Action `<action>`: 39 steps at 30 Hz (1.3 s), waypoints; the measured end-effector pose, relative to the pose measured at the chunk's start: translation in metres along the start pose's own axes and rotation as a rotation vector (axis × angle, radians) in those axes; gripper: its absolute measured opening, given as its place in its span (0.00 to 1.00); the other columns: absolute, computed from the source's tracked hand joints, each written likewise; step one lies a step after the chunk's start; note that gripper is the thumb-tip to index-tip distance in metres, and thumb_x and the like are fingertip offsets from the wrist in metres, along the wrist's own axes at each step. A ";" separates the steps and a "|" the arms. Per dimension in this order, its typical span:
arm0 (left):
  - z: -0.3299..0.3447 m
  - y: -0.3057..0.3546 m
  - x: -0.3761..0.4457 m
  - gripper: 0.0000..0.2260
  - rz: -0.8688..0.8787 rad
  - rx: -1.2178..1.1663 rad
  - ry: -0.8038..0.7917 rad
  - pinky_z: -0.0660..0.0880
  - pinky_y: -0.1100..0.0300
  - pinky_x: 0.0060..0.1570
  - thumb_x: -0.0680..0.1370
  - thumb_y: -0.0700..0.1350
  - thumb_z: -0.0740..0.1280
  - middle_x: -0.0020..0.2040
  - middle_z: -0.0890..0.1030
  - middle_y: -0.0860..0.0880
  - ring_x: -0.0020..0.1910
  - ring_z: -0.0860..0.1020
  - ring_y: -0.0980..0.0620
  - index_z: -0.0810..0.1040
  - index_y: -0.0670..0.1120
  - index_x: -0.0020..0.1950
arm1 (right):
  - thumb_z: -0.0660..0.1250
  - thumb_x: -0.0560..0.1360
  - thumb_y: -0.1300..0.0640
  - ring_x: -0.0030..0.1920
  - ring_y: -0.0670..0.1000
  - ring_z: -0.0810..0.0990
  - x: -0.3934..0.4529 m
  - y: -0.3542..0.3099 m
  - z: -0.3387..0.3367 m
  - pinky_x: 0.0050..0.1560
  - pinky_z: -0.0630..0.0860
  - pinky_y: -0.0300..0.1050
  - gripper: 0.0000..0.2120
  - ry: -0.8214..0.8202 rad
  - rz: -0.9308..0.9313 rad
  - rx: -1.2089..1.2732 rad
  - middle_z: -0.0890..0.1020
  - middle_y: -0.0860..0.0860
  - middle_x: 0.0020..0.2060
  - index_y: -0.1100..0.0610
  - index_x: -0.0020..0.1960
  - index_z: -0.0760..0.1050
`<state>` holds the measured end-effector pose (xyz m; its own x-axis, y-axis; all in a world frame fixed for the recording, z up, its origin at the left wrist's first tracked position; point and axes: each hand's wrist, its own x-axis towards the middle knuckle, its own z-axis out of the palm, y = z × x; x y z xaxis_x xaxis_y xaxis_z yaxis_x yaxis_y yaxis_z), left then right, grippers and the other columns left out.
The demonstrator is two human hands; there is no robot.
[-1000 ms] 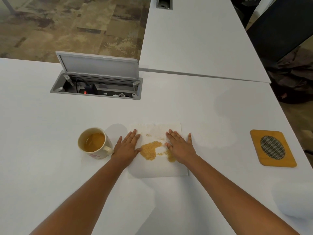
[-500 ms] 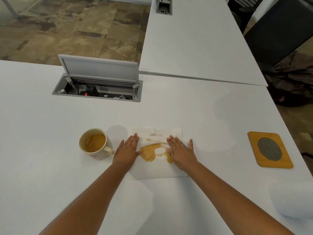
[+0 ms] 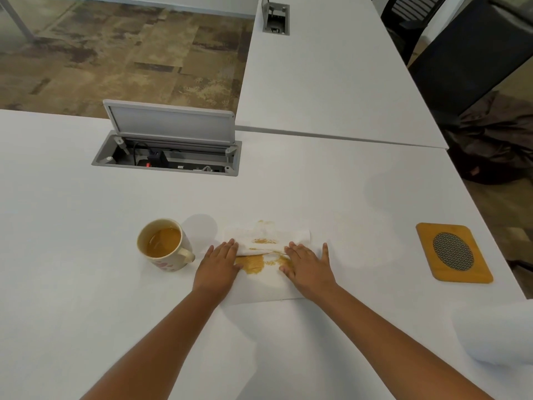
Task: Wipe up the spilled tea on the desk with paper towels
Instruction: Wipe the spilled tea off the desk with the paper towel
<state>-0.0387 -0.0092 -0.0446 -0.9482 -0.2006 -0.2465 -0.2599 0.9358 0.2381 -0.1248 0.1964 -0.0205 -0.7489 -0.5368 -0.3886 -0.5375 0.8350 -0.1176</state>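
A white desk (image 3: pixel 86 215) is stretching out under me, butted against a second white desk (image 3: pixel 326 76) beyond it, with mottled brown carpet (image 3: pixel 115 53) showing past the far edge. In front of me a cable box (image 3: pixel 167 157) is sitting sunk into the desk with its grey lid propped up.

I am pressing both hands flat on a white paper towel (image 3: pixel 265 272) that is lying on the desk just in front of me. My left hand (image 3: pixel 217 265) is resting palm down on the towel's left edge, fingers straight and together, gripping nothing. My right hand (image 3: pixel 307 268) is lying palm down on the towel's right side, fingers extended and thumb spread out, also gripping nothing. The towel's far part is lying creased in a fold line between my fingertips. The tea stain (image 3: pixel 253 262) is showing amber through the paper between my two hands, with smaller specks on the far part.

A cream mug (image 3: pixel 165 245) with tea in it is standing just to the left of my left hand, its handle pointing toward that hand. Well off to the right, a yellow coaster (image 3: pixel 454 252) with a grey mesh oval is lying flat. A white roll (image 3: pixel 496 333) is showing blurred at the right edge.
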 end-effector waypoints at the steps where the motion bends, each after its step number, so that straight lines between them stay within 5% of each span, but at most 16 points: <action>1: 0.002 0.001 -0.003 0.24 -0.004 -0.014 -0.007 0.45 0.56 0.74 0.81 0.53 0.50 0.77 0.53 0.51 0.75 0.52 0.53 0.51 0.47 0.75 | 0.46 0.79 0.41 0.75 0.47 0.53 -0.002 0.000 0.000 0.71 0.37 0.66 0.27 0.002 0.007 -0.007 0.55 0.46 0.76 0.51 0.75 0.52; 7: 0.011 -0.002 -0.012 0.26 -0.003 -0.017 -0.053 0.43 0.54 0.73 0.81 0.55 0.49 0.78 0.46 0.51 0.76 0.45 0.52 0.45 0.48 0.76 | 0.42 0.77 0.36 0.77 0.50 0.44 0.010 -0.022 -0.003 0.71 0.38 0.67 0.35 -0.145 0.167 0.187 0.46 0.49 0.77 0.55 0.76 0.43; 17: -0.008 0.008 0.030 0.23 -0.050 -0.021 -0.086 0.44 0.52 0.73 0.82 0.52 0.46 0.78 0.50 0.50 0.76 0.49 0.50 0.49 0.47 0.76 | 0.43 0.78 0.38 0.77 0.52 0.42 0.054 -0.016 -0.022 0.74 0.38 0.57 0.35 -0.171 0.195 0.301 0.42 0.56 0.77 0.60 0.75 0.42; 22: -0.017 0.010 0.045 0.24 -0.026 0.010 -0.056 0.43 0.52 0.73 0.79 0.39 0.48 0.77 0.52 0.51 0.76 0.47 0.48 0.51 0.48 0.75 | 0.44 0.81 0.47 0.77 0.52 0.45 0.072 -0.035 -0.034 0.75 0.39 0.54 0.27 -0.209 0.046 0.373 0.48 0.54 0.77 0.58 0.76 0.43; 26: -0.019 0.007 0.046 0.21 -0.032 0.028 -0.047 0.42 0.52 0.74 0.81 0.43 0.49 0.77 0.55 0.52 0.76 0.45 0.48 0.55 0.49 0.75 | 0.44 0.82 0.52 0.77 0.52 0.46 0.071 -0.066 -0.028 0.75 0.42 0.51 0.24 -0.222 -0.146 0.232 0.48 0.53 0.77 0.57 0.76 0.44; 33: -0.006 0.014 0.016 0.21 -0.094 -0.085 0.021 0.40 0.53 0.73 0.80 0.41 0.49 0.76 0.56 0.53 0.76 0.46 0.49 0.60 0.51 0.73 | 0.42 0.82 0.48 0.77 0.48 0.47 0.061 -0.059 -0.014 0.75 0.41 0.51 0.24 -0.176 -0.248 0.064 0.48 0.50 0.77 0.53 0.76 0.45; 39: 0.003 0.004 -0.011 0.24 -0.130 -0.123 0.057 0.45 0.54 0.74 0.81 0.38 0.48 0.77 0.53 0.53 0.76 0.48 0.50 0.48 0.50 0.76 | 0.41 0.80 0.43 0.76 0.47 0.45 0.065 -0.059 -0.017 0.74 0.39 0.55 0.27 -0.259 -0.205 0.054 0.46 0.48 0.77 0.51 0.76 0.43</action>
<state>-0.0285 -0.0027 -0.0438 -0.9129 -0.3370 -0.2303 -0.3982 0.8593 0.3211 -0.1487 0.1105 -0.0236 -0.5004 -0.6511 -0.5707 -0.6400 0.7221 -0.2626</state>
